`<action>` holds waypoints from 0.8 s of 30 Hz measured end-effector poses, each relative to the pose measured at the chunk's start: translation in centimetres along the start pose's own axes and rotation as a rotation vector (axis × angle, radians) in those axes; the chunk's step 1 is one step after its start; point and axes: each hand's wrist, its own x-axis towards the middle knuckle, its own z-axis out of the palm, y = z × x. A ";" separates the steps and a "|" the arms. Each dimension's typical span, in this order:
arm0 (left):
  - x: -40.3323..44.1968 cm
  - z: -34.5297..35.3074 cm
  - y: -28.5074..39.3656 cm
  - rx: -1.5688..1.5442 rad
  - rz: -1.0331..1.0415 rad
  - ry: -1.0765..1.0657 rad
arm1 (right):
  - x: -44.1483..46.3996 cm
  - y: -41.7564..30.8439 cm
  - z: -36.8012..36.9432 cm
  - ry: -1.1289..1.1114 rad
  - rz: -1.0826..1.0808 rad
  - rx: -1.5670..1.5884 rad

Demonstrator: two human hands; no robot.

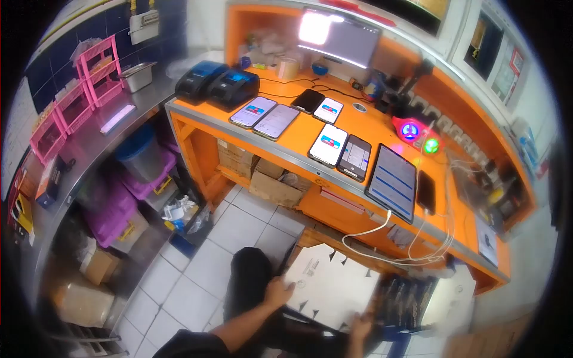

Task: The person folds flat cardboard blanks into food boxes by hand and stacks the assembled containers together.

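Note:
A flattened white cardboard box [331, 280], with dark triangular notches and small printing, lies across my lap at the lower middle. My left hand [279, 292] grips its left edge, the thumb on top and the fingers partly hidden. At its lower right corner is my right hand [361, 328], closed on the edge and slightly blurred. Just right of the cardboard stands a row of dark, upright, folded pieces [406, 301], smeared by motion, with another pale sheet [447, 298] beside them.
An orange counter [292, 143] ahead carries several phones, a tablet [391, 182], two black printers [233, 88], a monitor [340, 39] and a lit red device [418, 136]. White cables [412, 259] hang over its front edge. A steel counter [89, 152] with pink racks [98, 74] runs along the left.

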 end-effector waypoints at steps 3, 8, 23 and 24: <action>-0.2 -0.5 0.5 -0.043 0.018 0.006 | 0.0 1.1 1.1 0.091 -0.067 0.138; -0.2 -0.9 0.8 -0.041 0.004 -0.017 | 0.2 -0.5 -0.3 -0.032 0.072 0.085; 0.5 -1.8 1.4 -0.351 0.096 0.006 | -0.7 -1.7 -7.7 -0.574 0.203 0.699; -0.4 -4.9 4.5 -0.717 0.017 -0.221 | -0.9 -0.3 -8.0 -0.643 0.210 0.749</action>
